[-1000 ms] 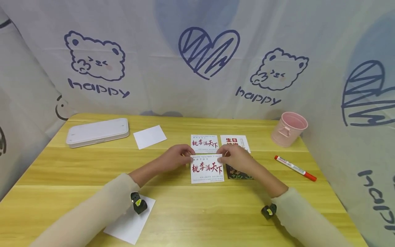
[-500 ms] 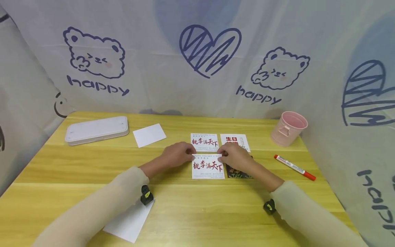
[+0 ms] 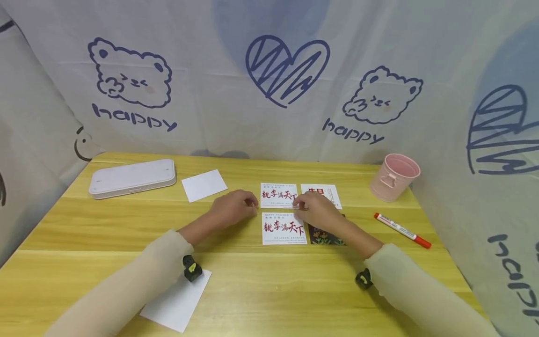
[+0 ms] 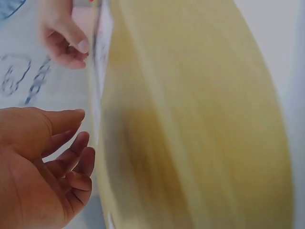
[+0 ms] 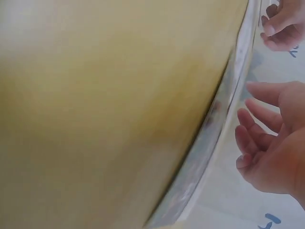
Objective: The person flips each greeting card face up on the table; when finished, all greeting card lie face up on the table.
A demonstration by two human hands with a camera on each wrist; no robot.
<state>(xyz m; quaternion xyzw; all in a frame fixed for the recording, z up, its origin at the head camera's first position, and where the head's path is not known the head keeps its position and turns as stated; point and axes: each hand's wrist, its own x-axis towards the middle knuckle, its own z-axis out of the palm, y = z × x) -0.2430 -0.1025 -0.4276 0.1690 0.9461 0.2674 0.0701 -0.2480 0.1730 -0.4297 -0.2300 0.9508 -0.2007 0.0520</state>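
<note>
Two white cards with red Chinese characters lie one behind the other in the head view: the near card (image 3: 284,230) and the far card (image 3: 277,196). My left hand (image 3: 230,209) is just left of them, holding nothing; the left wrist view shows a gap between its thumb and loosely bent fingers. Over the right side of the cards is my right hand (image 3: 321,213), its thumb and fingers also apart in the right wrist view. It partly hides a white card with red print (image 3: 332,196) behind it and a dark flowered card (image 3: 322,237) in front.
A white pencil case (image 3: 132,179) and a blank white card (image 3: 205,186) lie at the back left. At the right are a pink bucket (image 3: 393,178) and a red-capped marker (image 3: 403,230). A white sheet (image 3: 178,304) lies partly under my left forearm.
Both hands have let go of the near card, which now lies flat behind no fingers on its left. My left hand has drawn away leftward; the right has shifted slightly left.
</note>
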